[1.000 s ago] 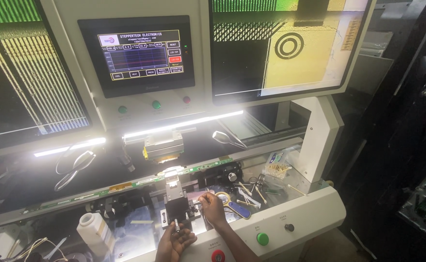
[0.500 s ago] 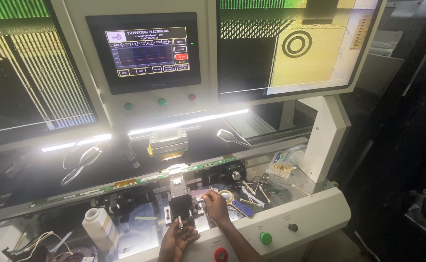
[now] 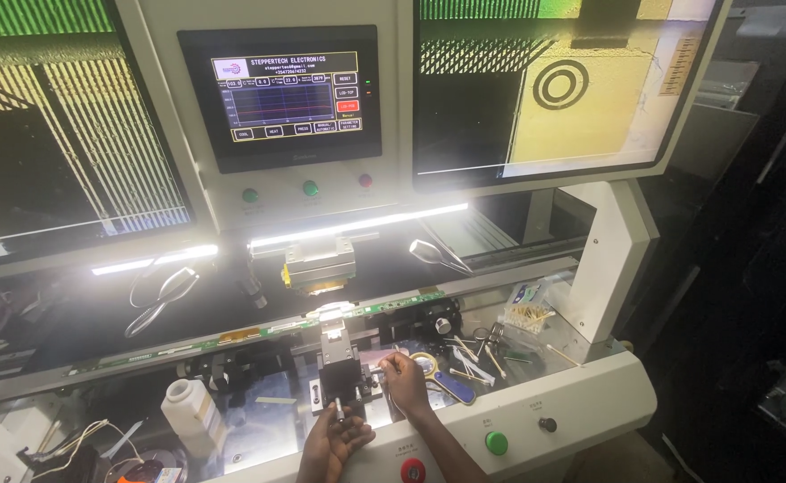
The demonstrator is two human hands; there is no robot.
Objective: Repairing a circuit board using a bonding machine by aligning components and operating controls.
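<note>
White machine bench [image 3: 590, 402]; left hand [image 3: 335, 438] fingers curled on black fixture [image 3: 339, 380], right hand [image 3: 406, 380] pinching.

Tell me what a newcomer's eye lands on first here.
The bright light bar glowing under the control screen, and the big monitor showing yellow with black rings at upper right. Lower down, the left hand and right hand work at a small black fixture.

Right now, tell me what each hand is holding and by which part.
The left hand pinches the bottom of the small black fixture block. The right hand grips something thin by its end; too small to tell what.
</note>
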